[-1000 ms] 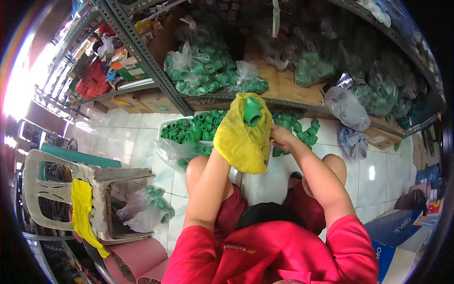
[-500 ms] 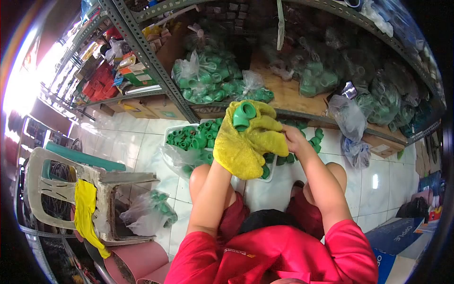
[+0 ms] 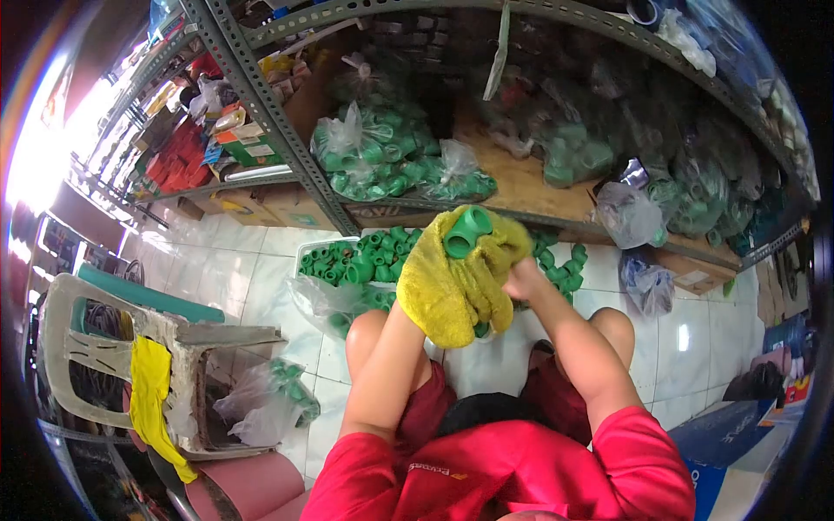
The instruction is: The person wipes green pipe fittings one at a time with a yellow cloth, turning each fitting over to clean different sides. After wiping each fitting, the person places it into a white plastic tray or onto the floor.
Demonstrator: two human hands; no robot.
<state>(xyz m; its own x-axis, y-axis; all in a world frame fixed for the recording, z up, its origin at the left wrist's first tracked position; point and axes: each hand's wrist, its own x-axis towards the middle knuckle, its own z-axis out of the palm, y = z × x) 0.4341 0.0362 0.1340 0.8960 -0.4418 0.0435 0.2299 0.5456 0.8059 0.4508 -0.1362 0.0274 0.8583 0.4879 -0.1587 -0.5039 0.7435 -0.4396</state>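
Observation:
My left hand (image 3: 443,291) wears a thick, fuzzy yellow glove and is closed on a green plastic pipe elbow (image 3: 467,230). The elbow sticks up at the top of the glove, with its round openings showing. Bare, my right hand (image 3: 524,280) presses against the right side of the glove; its fingers are hidden behind the yellow fabric. Below and behind my hands, a white tray (image 3: 300,254) holds many small green fittings (image 3: 356,260). More green elbows (image 3: 569,271) lie on the floor to the right of my hands.
Ahead stands a metal shelf (image 3: 287,130) with clear bags of green fittings (image 3: 369,152). To the left is a worn plastic chair (image 3: 65,347) with a yellow cloth (image 3: 149,391) over it. A bag of fittings (image 3: 269,404) lies beside it. A blue box (image 3: 721,434) sits at right.
The gloved hand has tilted and lowered slightly, and the elbow has turned and shifted right. My right hand has moved left and down, its fingers now behind the glove.

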